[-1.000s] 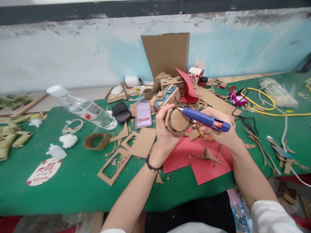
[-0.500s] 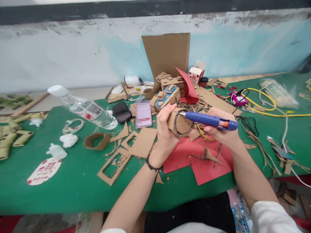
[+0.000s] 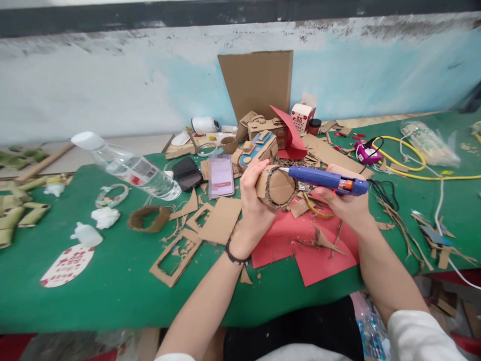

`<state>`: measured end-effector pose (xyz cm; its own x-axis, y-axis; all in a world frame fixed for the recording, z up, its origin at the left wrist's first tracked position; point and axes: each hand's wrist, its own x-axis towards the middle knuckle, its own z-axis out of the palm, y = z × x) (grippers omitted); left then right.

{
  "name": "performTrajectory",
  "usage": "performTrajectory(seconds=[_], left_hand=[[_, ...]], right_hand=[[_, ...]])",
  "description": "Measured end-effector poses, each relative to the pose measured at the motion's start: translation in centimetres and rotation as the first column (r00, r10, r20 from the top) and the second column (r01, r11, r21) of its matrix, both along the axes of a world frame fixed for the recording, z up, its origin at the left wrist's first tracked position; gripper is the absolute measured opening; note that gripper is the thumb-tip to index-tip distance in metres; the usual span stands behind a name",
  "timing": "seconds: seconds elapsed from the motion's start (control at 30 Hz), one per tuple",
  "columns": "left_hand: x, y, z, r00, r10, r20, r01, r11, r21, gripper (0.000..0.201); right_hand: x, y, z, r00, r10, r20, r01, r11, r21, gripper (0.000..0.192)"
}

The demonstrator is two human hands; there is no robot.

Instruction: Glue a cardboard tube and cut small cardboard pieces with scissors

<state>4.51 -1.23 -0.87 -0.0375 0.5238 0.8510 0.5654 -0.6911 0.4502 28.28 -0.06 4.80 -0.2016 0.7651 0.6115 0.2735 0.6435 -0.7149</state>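
My left hand (image 3: 255, 195) is closed around a small cardboard piece (image 3: 282, 188) with a round raised ring of corrugated edge on its face. In my right hand (image 3: 345, 198) is a blue glue gun (image 3: 319, 179), held sideways with its metal nozzle at the upper rim of that ring. Whether glue is coming out is too small to tell. Beneath both hands lie red paper sheets (image 3: 274, 245) with torn cardboard scraps (image 3: 323, 240). Just behind the held piece sits a cardboard model with blue parts (image 3: 259, 150).
A clear plastic bottle (image 3: 131, 168) leans at the left. A phone (image 3: 221, 175) and a black device (image 3: 187, 174) lie behind my left hand. Cut cardboard frames (image 3: 176, 258) are on the green table (image 3: 124, 301). A yellow cable (image 3: 424, 173) runs along the right.
The cardboard piece has turned slightly to face me more, and the glue gun has tilted and shifted a little. Its nozzle stays at the ring's top edge.
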Motion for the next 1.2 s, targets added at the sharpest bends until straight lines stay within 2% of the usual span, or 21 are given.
performTrajectory(seconds=[0.17,0.43,0.63,0.87,1.03,1.2], left_hand=[[-0.15,0.13,0.02,0.998,0.056,0.004,-0.056,0.998,0.028,0.085],[-0.38,-0.20,0.58,0.995,0.100,-0.004,-0.100,0.995,0.020,0.084],[-0.22,-0.04,0.50,0.995,0.100,-0.002,-0.100,0.995,0.024,0.085],[-0.33,0.09,0.19,0.996,0.094,-0.004,-0.094,0.995,0.018,0.086],[-0.37,0.10,-0.17,0.996,0.084,0.004,-0.084,0.996,-0.002,0.085],[-0.34,0.21,-0.34,0.991,0.133,0.000,-0.133,0.991,0.004,0.085]], right_hand=[[0.03,0.06,0.30,0.999,-0.019,0.027,0.018,0.999,0.050,0.059],[0.15,0.01,0.42,0.999,-0.039,0.026,0.039,0.999,0.028,0.061],[0.18,0.19,0.65,0.998,0.045,0.047,-0.048,0.996,0.070,0.043],[0.11,0.43,0.41,0.995,0.098,0.024,-0.099,0.993,0.058,0.035],[0.13,0.38,0.15,1.000,0.028,-0.013,-0.028,0.999,0.025,0.044],[0.05,0.39,0.27,1.000,-0.004,0.020,0.003,0.998,0.055,0.049]])
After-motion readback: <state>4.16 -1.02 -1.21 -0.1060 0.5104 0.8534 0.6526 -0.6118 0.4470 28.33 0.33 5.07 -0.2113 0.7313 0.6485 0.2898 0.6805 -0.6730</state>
